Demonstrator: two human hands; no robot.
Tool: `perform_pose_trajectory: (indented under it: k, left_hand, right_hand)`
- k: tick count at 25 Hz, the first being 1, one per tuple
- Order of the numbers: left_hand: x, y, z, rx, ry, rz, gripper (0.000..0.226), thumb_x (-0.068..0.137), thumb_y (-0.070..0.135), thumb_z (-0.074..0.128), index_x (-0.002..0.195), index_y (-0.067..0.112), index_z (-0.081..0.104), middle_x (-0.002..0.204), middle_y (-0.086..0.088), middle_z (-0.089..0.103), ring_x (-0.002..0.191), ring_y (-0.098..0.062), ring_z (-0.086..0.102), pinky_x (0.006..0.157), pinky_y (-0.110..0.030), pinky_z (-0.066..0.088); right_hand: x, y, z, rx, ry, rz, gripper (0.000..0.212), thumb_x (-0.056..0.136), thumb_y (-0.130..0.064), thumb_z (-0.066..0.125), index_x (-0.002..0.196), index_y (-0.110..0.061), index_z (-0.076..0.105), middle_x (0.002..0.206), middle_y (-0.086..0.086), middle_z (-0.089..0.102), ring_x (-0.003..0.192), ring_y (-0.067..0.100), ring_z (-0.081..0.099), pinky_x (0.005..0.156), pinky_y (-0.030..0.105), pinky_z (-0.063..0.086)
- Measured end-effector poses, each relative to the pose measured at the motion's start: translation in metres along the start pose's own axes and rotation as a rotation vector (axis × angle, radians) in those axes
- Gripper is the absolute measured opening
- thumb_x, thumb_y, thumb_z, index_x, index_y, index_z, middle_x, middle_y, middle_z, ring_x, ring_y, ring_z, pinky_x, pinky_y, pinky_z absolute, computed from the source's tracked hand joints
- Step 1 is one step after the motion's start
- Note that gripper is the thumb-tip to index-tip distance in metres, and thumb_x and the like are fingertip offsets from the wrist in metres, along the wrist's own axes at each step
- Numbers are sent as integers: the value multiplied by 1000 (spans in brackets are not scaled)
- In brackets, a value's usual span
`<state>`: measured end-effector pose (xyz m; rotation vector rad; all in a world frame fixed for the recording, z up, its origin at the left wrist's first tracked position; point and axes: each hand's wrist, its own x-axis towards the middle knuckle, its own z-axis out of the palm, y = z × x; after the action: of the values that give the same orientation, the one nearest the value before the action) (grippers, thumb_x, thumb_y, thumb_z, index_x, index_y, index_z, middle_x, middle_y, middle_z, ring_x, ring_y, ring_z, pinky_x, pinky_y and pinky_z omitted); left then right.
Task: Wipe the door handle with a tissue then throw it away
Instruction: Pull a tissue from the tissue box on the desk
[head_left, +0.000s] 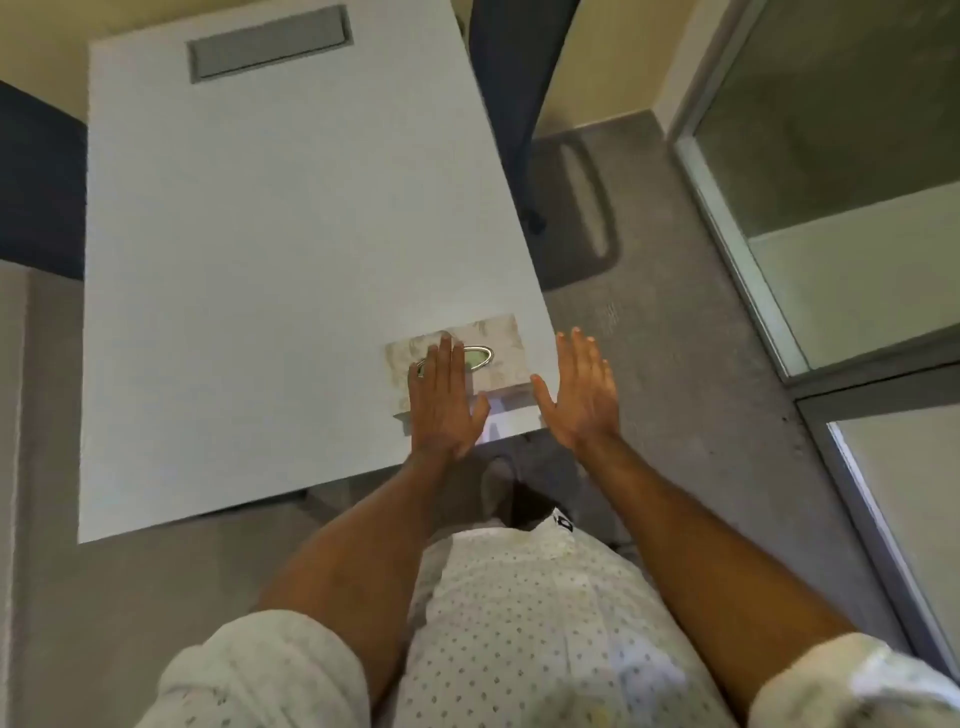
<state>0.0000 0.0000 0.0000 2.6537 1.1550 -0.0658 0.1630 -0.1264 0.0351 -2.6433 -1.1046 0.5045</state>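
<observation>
Bare and flat, both hands are spread with fingers straight and nothing pinched in either. The left hand (445, 397) lies over the near end of the tissue box (457, 364), its fingertips reaching the oval opening (475, 357) in the top. The right hand (579, 389) hovers just beside the box, past the table edge and above the grey floor (675, 395). The box sits at the near right corner of the white table (260, 260).

No loose tissue shows; one would have to be drawn from that oval. By my judgement it will be feather-light, soft and easily torn, so a gentle fingertip pinch at the slot suits it, with the other hand steadying the light cardboard box. No door handle is identifiable here, though a glazed panel (841, 182) stands well off to the box's right.
</observation>
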Motion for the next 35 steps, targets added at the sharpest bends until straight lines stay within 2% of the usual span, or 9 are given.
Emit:
perform_pose_trajectory:
  k: [4, 7, 9, 11, 17, 21, 26, 30, 35]
  left_hand:
    - [2, -45, 0, -57, 12, -58, 80, 101, 58, 31, 165, 11, 18, 174, -12, 13, 160, -35, 16, 128, -62, 16]
    - [6, -63, 4, -53, -66, -81, 83, 99, 60, 18, 166, 11, 13, 175, -11, 6, 162, -31, 9, 130, -61, 14]
    - [8, -71, 8, -90, -66, -84, 83, 99, 60, 18, 167, 11, 11, 175, -10, 2, 162, -29, 4, 131, -59, 8]
    - [10, -74, 7, -123, -79, -86, 81, 101, 57, 27, 166, 12, 12, 175, -9, 2, 162, -29, 2, 131, -58, 6]
    - [12, -75, 15, -161, -86, -105, 79, 102, 57, 31, 167, 16, 14, 175, -6, 2, 162, -28, -2, 131, -57, 5]
    - [11, -77, 17, -179, -48, -91, 80, 101, 62, 23, 166, 15, 17, 175, -7, 6, 162, -29, 2, 130, -57, 6]
    - [10, -80, 19, -182, -52, -76, 81, 99, 59, 20, 166, 13, 16, 175, -8, 4, 162, -28, 0, 130, -59, 9]
    - [10, -80, 19, -192, -35, -73, 81, 99, 57, 23, 166, 13, 17, 175, -9, 6, 162, -28, 2, 130, -60, 11]
    - [10, -80, 20, -208, -26, -71, 80, 99, 57, 25, 166, 13, 18, 175, -9, 6, 162, -28, 3, 129, -61, 12]
  right_hand:
    - [16, -51, 18, 55, -56, -136, 60, 103, -44, 45, 156, -16, 35, 166, 12, 28, 152, 36, 29, 121, 55, 31]
    - [25, -73, 33, 47, -1, -223, 41, 99, -30, 58, 136, -12, 56, 147, 14, 54, 129, 36, 54, 105, 50, 49]
    - [30, -84, 41, 23, 37, -286, 28, 97, -22, 61, 122, -11, 64, 128, 14, 64, 109, 33, 61, 89, 47, 57]
    - [37, -94, 46, 6, 44, -326, 21, 97, -19, 61, 115, -11, 67, 119, 13, 67, 98, 30, 61, 81, 43, 56]
    - [58, -104, 51, -52, -10, -357, 20, 99, -26, 64, 113, -15, 71, 115, 10, 71, 93, 26, 63, 79, 39, 54]
    - [69, -104, 51, -88, -31, -391, 15, 97, -26, 67, 108, -17, 72, 108, 7, 72, 88, 25, 64, 76, 39, 55]
    - [77, -106, 49, -160, -37, -479, 4, 94, -16, 67, 95, -16, 71, 92, 5, 68, 80, 27, 62, 68, 39, 45]
    - [80, -106, 49, -191, -62, -497, 10, 96, -21, 62, 99, -15, 69, 95, 6, 67, 82, 28, 62, 69, 39, 43]
    - [72, -104, 35, 0, -167, -459, 7, 93, -18, 58, 97, -14, 62, 97, 3, 63, 87, 24, 56, 79, 42, 44]
